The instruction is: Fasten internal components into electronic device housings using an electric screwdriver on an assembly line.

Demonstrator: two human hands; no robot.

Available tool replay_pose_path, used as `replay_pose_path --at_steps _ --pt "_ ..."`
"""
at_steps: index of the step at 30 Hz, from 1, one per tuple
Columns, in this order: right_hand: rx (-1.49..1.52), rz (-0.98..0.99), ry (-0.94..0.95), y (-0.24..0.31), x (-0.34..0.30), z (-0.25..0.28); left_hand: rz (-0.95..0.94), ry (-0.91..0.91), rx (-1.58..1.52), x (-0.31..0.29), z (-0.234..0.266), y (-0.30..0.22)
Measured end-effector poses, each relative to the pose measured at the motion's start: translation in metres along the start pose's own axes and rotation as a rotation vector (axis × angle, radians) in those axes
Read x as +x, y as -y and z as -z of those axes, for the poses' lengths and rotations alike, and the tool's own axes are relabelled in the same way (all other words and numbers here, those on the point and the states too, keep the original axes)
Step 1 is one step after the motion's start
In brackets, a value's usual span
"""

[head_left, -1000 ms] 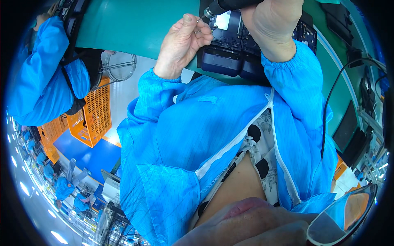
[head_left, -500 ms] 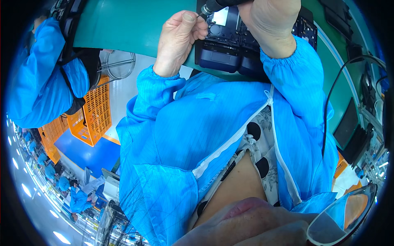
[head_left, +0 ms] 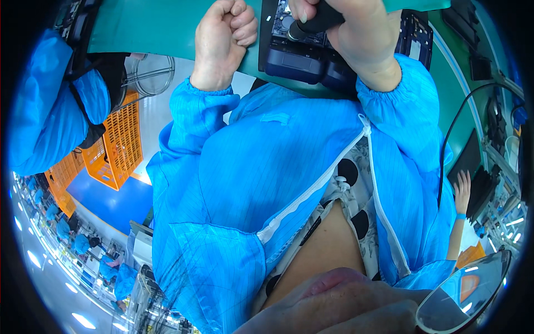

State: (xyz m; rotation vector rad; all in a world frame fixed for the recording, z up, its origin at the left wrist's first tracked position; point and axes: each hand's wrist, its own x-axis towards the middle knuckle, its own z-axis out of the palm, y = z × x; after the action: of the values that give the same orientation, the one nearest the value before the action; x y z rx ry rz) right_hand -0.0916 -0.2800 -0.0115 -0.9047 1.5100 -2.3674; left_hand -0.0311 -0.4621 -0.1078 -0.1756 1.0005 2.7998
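Observation:
My right hand (head_left: 364,30) is wrapped round a black electric screwdriver (head_left: 321,21), its metal nose tilted down over a dark housing. That dark blue-black device housing (head_left: 295,64) lies on the bench with circuit parts exposed. Part of it is covered by my right hand and wrist. Left of the housing, apart from it, my left hand (head_left: 227,28) is closed, fingers curled in and thumb against them. Anything inside those fingers is hidden.
The green bench top (head_left: 147,28) runs to the left. An orange crate (head_left: 123,142) stands below, near a person in a blue sleeve (head_left: 41,111). At right are a black cable (head_left: 445,150) and another person's hand (head_left: 461,192).
My left hand has moved left, away from the screwdriver tip. The screwdriver's nose has come down and nearer over the housing. Another person's hand has appeared at the right.

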Motion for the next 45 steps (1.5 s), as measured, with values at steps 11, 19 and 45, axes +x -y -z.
replay_pose_path --at_steps 11,19,45 --pt "-0.125 -0.056 0.007 -0.01 -0.008 0.001 0.002 -0.161 -0.118 -0.003 -0.014 0.007" --pt "-0.209 -0.047 0.058 -0.011 -0.004 0.003 -0.012 -0.161 -0.12 0.003 -0.015 0.005" --pt "-0.161 -0.15 0.049 -0.029 0.006 -0.034 -0.304 0.383 0.017 0.124 0.026 0.024"
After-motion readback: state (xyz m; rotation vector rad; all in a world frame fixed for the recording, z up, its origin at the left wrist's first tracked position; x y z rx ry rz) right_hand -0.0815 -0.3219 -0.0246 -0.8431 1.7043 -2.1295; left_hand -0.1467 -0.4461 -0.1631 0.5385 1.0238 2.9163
